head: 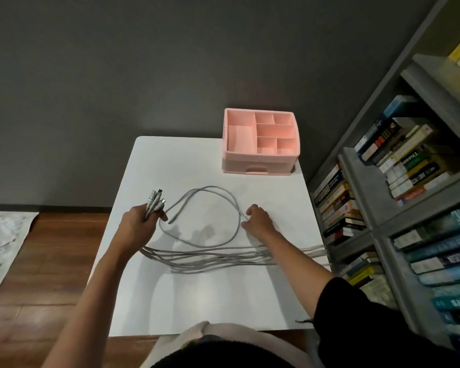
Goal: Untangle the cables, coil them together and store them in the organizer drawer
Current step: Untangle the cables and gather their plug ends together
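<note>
Table: white table point(197, 301), with a bookshelf point(383, 181) close on its right.
Cables: grey cables point(210, 257) lie as a flat run of strands across the near middle of the table. Their right ends hang off the right edge.
Loop: one wide loop point(210, 188) is laid out beyond the run, between the two hands. A loose plug tip lies just inside its left side.
Plug ends: a bunch of plug ends point(154, 201) is gathered together and sticks up out of the left fist.
Left grip: left grip point(141, 221) is clenched round the bunched strands just below the plugs, at the left edge of the table.
Right grip: right grip point(258, 219) has curled fingertips at the loop's right side and seems to pinch a strand there. The contact is small in view.
Organizer: pink organizer point(260, 158) stands at the far right of the table, well apart from the cables. The top compartments look bare.
Drawer: drawer point(255, 170) sits low in the organizer's near face and is closed.
Step in hand: untangling looks mostly done. Judged to be starting the coil, with the ends collected and the first turn being shaped.
Next move calls for: feeding each new turn to the left fist at an even size and drawing the overhang back onto the table. The drawer must be opened before storing.
</note>
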A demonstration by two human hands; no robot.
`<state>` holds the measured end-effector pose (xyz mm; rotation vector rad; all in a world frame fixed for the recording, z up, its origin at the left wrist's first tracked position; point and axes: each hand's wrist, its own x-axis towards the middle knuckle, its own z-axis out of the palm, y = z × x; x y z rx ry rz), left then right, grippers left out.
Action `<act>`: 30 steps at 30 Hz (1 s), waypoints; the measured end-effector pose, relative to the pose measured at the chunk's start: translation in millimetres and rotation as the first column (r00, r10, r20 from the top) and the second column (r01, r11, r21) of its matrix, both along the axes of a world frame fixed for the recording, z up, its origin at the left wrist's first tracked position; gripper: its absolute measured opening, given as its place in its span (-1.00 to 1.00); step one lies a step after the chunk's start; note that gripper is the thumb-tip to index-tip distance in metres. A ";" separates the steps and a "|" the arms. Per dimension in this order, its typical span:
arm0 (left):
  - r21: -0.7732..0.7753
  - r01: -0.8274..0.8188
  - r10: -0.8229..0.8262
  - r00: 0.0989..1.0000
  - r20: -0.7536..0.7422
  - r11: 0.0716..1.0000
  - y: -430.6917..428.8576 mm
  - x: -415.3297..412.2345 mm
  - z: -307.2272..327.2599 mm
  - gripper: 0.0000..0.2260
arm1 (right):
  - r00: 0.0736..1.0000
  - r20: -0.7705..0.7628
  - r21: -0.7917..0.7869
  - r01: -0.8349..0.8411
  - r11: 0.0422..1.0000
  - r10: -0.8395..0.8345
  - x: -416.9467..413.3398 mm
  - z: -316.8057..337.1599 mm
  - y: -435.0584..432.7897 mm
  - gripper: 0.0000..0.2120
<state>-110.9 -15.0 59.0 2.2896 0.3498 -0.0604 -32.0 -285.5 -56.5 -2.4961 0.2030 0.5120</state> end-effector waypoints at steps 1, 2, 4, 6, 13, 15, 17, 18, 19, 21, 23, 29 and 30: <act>-0.001 0.001 -0.001 1.000 -0.003 1.000 0.2 -0.2 0.0 -0.70 | 1.000 -0.002 -0.031 0.014 0.999 -0.014 2.0 -3.3 2.6 -0.70; -0.004 0.000 0.000 1.000 -0.005 1.000 0.9 -0.1 -0.2 -0.70 | 1.000 -0.006 -0.054 0.025 0.998 -0.026 4.1 -5.6 4.7 -0.73; -0.023 -0.011 0.011 1.000 -0.013 1.000 2.8 0.5 -3.3 -0.70 | 0.999 -0.002 -0.062 0.041 0.997 -0.041 7.8 -7.3 6.6 -0.80; -0.086 -0.032 0.029 0.999 -0.040 0.996 4.8 0.9 -7.5 -0.68 | 0.995 0.033 0.027 0.095 0.995 -0.095 11.8 -4.5 6.9 -0.84; -0.494 -0.025 -0.002 0.999 -0.055 0.869 5.3 9.4 -5.0 -0.59 | 0.903 0.070 0.828 0.184 0.529 -0.424 48.6 65.0 14.9 -0.90; -0.574 -0.013 -0.014 0.999 -0.043 0.819 3.7 12.3 -1.8 -0.60 | 0.893 0.024 0.942 0.131 0.310 -0.450 54.4 93.7 18.5 -0.91; -0.685 -0.065 0.021 0.997 -0.072 0.726 3.5 16.5 0.9 -0.63 | 0.901 0.030 0.971 0.076 0.226 -0.432 57.8 119.8 22.4 -0.96; -0.748 -0.100 0.040 0.994 -0.098 0.657 3.2 18.4 2.4 -0.65 | 0.910 0.054 0.969 0.052 0.243 -0.411 58.0 129.4 24.3 -0.96; -0.793 -0.123 0.053 0.992 -0.115 0.597 3.3 20.0 3.8 -0.67 | 0.923 0.086 0.957 0.027 0.288 -0.374 56.1 137.8 26.4 -0.95; -0.826 -0.112 0.054 0.994 -0.099 0.552 1.9 22.7 5.9 -0.69 | 0.962 0.132 0.923 -0.032 0.384 -0.238 48.9 148.9 33.0 -0.93; -0.827 -0.050 0.020 0.999 -0.046 0.561 -2.5 24.4 7.4 -0.70 | 0.991 0.130 0.894 -0.104 0.435 -0.029 36.8 156.6 43.9 -0.92; -0.683 0.099 -0.078 0.995 0.061 0.724 -22.5 26.7 8.8 -0.75 | 0.959 0.112 0.854 -0.226 0.468 0.260 9.2 164.3 74.4 -0.92; -0.668 0.114 -0.089 0.993 0.071 0.735 -24.4 26.4 9.5 -0.75 | 0.958 0.143 0.840 -0.250 0.482 0.248 9.6 164.5 76.9 -0.91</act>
